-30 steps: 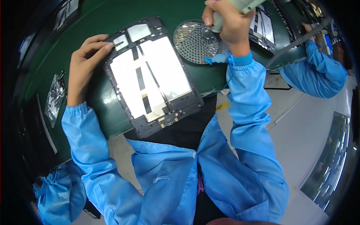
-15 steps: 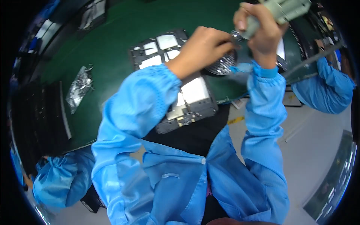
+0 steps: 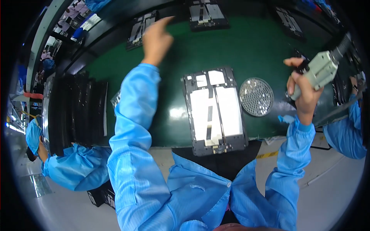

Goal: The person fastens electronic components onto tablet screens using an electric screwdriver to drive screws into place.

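My left hand (image 3: 156, 42) is raised at the far left of the table, slightly blurred, its index finger stretched out and nothing visible in it. It is nearest to a black tablet-like device (image 3: 135, 34) lying behind it. My right hand (image 3: 304, 86) is wrapped round a pale green electric screwdriver (image 3: 323, 70), held tilted above the right of the table. In front of me lies an opened tablet-like device (image 3: 231, 111) with a black frame and white panels. Just right of it rests a round dish (image 3: 256, 97) with rows of dimples, touched by neither hand.
More such devices lie at the back, one in the middle (image 3: 209, 16) and one at the right (image 3: 290, 22). Stacked black trays (image 3: 79, 111) stand at the left. Co-workers in blue sleeves sit at the left (image 3: 77, 167) and right (image 3: 345, 134). The green table (image 3: 169, 104) ends before me.
My left hand has left the round dish and swung to the far left. My right hand has moved right and lower in the picture, still holding the screwdriver. The view has shifted.
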Tool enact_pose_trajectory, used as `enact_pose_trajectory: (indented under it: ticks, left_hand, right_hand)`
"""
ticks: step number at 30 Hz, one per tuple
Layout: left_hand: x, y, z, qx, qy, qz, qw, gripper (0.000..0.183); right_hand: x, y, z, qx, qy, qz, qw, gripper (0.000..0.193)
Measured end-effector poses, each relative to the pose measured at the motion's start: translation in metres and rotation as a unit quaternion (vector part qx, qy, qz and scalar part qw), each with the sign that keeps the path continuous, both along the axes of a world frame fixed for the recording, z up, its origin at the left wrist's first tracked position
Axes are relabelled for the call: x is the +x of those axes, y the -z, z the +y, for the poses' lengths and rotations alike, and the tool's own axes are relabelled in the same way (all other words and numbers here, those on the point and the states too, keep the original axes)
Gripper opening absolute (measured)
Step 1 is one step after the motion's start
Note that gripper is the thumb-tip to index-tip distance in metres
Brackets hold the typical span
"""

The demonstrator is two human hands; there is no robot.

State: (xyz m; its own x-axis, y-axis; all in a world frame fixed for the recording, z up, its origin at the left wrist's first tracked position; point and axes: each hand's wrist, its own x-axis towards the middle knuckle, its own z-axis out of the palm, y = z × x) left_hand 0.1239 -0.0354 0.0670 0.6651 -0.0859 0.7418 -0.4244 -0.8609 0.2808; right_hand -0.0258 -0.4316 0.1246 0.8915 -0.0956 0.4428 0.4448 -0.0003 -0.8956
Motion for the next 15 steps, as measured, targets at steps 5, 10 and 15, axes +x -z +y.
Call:
enact_pose_trajectory:
  ticks: [5,10,15]
  left_hand:
    - [0.083,0.048,0.229,-0.114,-0.407,0.372,0.826,0.112]
    - [0.115,0.039,0.237,-0.199,-0.324,0.480,0.790,0.112]
    - [0.120,0.025,0.228,-0.258,-0.288,0.527,0.756,0.108]
  right_hand:
    - [-0.004,0.002,0.004,0.004,-0.006,0.013,1.000,0.029]
    - [0.005,0.010,0.005,0.000,-0.014,0.021,1.000,0.025]
    - [0.022,0.014,0.010,0.015,-0.010,0.025,1.000,0.026]
